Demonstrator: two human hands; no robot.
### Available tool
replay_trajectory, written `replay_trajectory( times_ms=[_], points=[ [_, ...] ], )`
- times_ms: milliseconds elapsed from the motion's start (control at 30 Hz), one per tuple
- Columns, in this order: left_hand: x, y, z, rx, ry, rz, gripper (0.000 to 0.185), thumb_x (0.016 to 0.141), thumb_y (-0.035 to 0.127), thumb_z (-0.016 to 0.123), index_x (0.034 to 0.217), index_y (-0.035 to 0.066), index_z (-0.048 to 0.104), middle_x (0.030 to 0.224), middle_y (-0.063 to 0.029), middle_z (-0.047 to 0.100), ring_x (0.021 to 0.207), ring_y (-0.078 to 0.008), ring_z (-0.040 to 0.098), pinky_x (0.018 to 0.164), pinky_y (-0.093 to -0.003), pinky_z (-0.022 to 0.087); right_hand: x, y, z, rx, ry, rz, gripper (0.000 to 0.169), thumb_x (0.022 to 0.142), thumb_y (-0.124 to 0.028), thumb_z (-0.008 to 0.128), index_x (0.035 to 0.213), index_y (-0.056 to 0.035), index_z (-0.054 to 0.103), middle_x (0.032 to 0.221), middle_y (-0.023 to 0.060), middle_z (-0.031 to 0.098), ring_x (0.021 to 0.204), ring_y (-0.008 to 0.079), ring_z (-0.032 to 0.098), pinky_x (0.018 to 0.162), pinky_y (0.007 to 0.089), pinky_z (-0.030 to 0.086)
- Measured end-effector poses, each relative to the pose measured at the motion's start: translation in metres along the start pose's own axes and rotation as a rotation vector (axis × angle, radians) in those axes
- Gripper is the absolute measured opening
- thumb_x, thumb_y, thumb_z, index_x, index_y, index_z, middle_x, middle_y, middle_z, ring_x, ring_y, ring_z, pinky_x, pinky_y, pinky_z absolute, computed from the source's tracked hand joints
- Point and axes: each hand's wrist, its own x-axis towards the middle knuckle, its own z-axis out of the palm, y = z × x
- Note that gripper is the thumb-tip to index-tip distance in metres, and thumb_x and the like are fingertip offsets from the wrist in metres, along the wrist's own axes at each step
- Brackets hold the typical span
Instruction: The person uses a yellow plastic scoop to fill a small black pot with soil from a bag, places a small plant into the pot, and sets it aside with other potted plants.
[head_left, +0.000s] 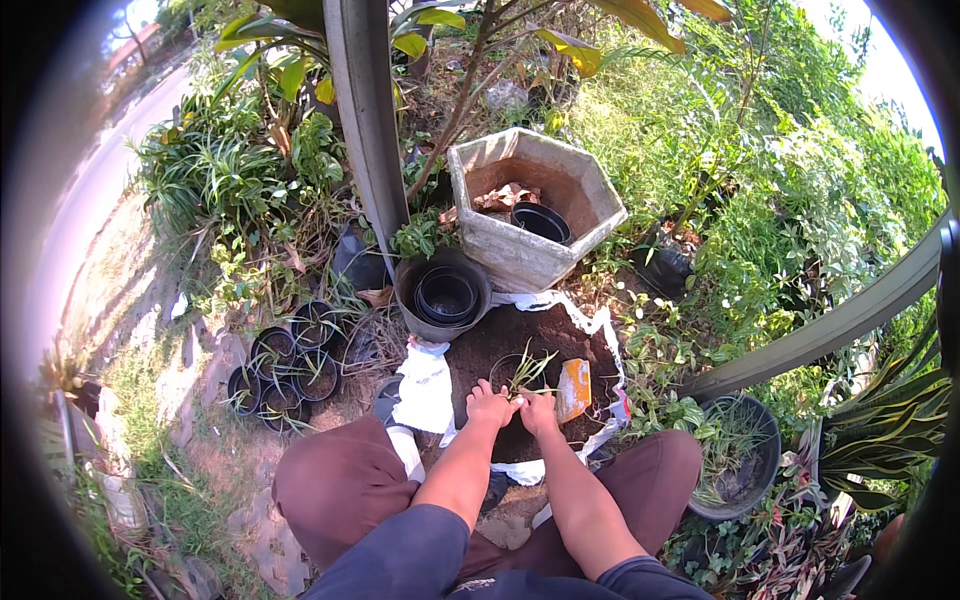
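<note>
My left hand (489, 406) and my right hand (538, 412) meet over an open white sack (424, 386) of dark soil (480, 337). Between their fingertips is a small plant with narrow green leaves (531, 370); both hands appear to pinch its base. Just behind the plant, the round rim of a black pot (504, 364) shows on the soil, partly hidden by leaves and fingers. An orange, dirt-smeared piece (574, 390), perhaps a plastic scoop, lies on the soil to the right of my right hand.
Several small black pots with seedlings (276, 352) stand at left. Nested black pots (445, 295) adjoin the sack, with a hexagonal concrete planter (536, 259) behind. A black basin of grassy plants (772, 457) sits at right. Metal posts (367, 120) rise at the back and right (817, 337).
</note>
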Motion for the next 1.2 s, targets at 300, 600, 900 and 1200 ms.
replay_trajectory(
  times_ms=[300,600,900,1200],
  points=[
    [0.004,0.002,0.017,-0.049,0.031,-0.006,0.072,0.092,0.07,0.036,0.151,0.028,0.035,0.157,-0.0211,0.02,0.14,-0.0382,0.028,0.112,-0.049,0.027,-0.033,-0.018,0.005,0.017,0.326,0.026,0.033,0.094,-0.026,0.055,0.123,-0.0174,0.067,0.146,0.0302,0.033,0.134,0.0453,0.034,0.106,0.0553,0.036],
    [-0.028,-0.003,0.024,-0.286,0.507,0.206,0.042,0.094,0.045,0.051,0.112,0.011,0.069,0.114,-0.0205,0.054,0.109,-0.04,0.056,0.095,-0.0501,0.045,-0.043,-0.017,0.006,0.059,0.46,-0.108,0.03,0.091,-0.024,0.06,0.111,-0.0055,0.071,0.14,0.0333,0.039,0.126,0.0464,0.042,0.108,0.0516,0.034],
    [-0.023,-0.007,0.022,-0.267,0.426,0.229,0.045,0.094,0.047,0.052,0.107,0.009,0.072,0.12,-0.022,0.053,0.11,-0.0396,0.055,0.095,-0.0492,0.045,-0.035,-0.019,0.006,0.159,0.434,-0.069,0.025,0.09,-0.025,0.061,0.102,-0.006,0.074,0.143,0.0284,0.039,0.128,0.0418,0.041,0.106,0.0501,0.036],
    [-0.027,-0.008,0.024,-0.416,0.502,0.258,0.047,0.092,0.048,0.055,0.108,0.007,0.071,0.129,-0.0297,0.047,0.111,-0.0449,0.054,0.097,-0.0497,0.045,-0.036,-0.015,0.009,0.2,0.476,-0.051,0.026,0.088,-0.024,0.065,0.094,-0.0007,0.075,0.141,0.0285,0.041,0.129,0.0416,0.041,0.108,0.049,0.034]
  ],
)
